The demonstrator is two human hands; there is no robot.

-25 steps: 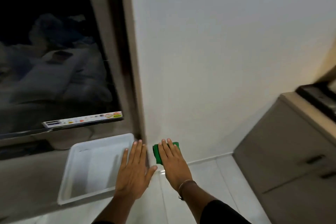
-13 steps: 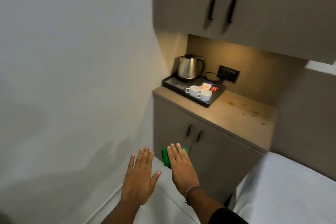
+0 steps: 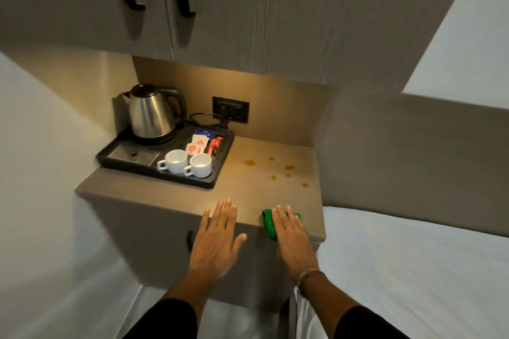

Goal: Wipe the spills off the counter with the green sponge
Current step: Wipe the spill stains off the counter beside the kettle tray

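Observation:
A green sponge (image 3: 268,221) sits under the flat palm of my right hand (image 3: 292,238), over the near right edge of the beige counter (image 3: 248,195). Only the sponge's left side and far edge show past my fingers. Several small brown spills (image 3: 250,163) dot the counter's right half, a short way beyond my fingertips. My left hand (image 3: 217,239) hovers flat with fingers spread over the counter's front edge, holding nothing.
A black tray (image 3: 220,162) on the counter's left half carries a steel kettle (image 3: 150,113), two white cups (image 3: 176,161) and sachets. A socket with a plugged cord (image 3: 230,109) is on the back wall. Cabinet doors hang overhead. A white bed (image 3: 413,270) adjoins on the right.
The view has swung from a window and floor to the counter, which is now directly in front. Both hands, the right one holding the sponge throughout, now reach over its front edge.

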